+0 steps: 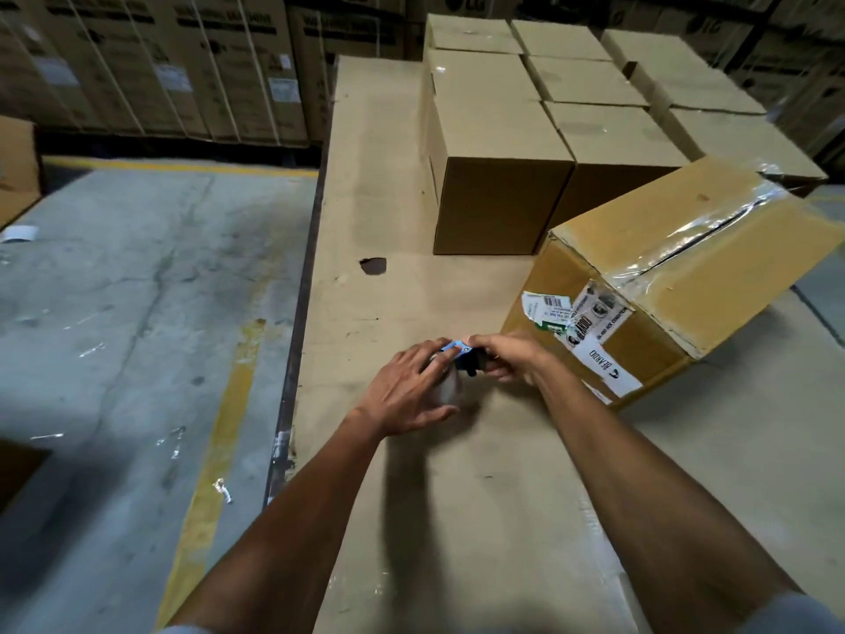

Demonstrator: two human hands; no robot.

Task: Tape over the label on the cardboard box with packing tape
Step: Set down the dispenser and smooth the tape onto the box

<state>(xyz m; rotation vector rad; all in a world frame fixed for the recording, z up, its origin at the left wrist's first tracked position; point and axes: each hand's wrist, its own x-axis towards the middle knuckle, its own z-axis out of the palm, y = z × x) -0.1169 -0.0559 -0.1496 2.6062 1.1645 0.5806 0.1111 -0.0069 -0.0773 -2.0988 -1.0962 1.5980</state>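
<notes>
Two hands meet over one tape dispenser [462,359]: the left hand [411,391] lies with fingers spread across the clear tape roll [448,386], and the right hand [507,359] is curled around the dark handle, fingers pressed together. Motion blur and the fingers hide most of the dispenser; only a blue tab shows clearly. Just beside the right hand sits one tilted cardboard box [676,272], its torn label [576,322] facing the hands. At least six plain boxes [503,176] stand behind on the cardboard-covered table [388,176].
</notes>
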